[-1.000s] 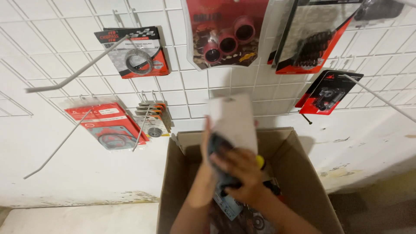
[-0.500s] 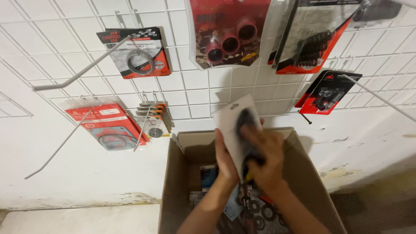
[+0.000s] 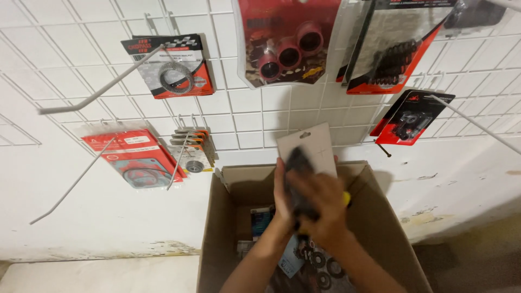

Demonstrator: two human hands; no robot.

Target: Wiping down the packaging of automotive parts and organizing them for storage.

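Both hands are raised together over an open cardboard box point(image 3: 380, 217), holding one blister-card package point(image 3: 308, 149) upright between them, its plain white back toward the camera and a hang slot near its top edge. The left hand point(image 3: 283, 198) grips the card along its left edge, fingers wrapped behind it, while the right hand point(image 3: 320, 209) lies across the front lower part, closed over a dark, blurred item point(image 3: 298, 163) that sits against the card; a bit of yellow shows at the right side of that hand, too blurred to identify. The package is above the middle of the box and just below the white wire grid panel point(image 3: 244, 116) fixed to the wall. Inside the box, beneath the forearms, lie more packages, among them a blue-and-white card point(image 3: 261, 220) and a clear pack of dark rings point(image 3: 317, 266). On the grid hang several carded parts: a red-and-black card with a metal ring point(image 3: 172, 68) at upper left, a red gasket card point(image 3: 134, 157) lower left, a small stack of bearing cards point(image 3: 191, 149) beside it, a large red pack with three round red pieces point(image 3: 287, 43) at top centre, a card with black springs point(image 3: 393, 46) to its right, and a small red-and-black card point(image 3: 410, 116) at the far right. Bare long hooks point(image 3: 97, 92) jut out from the grid on both sides
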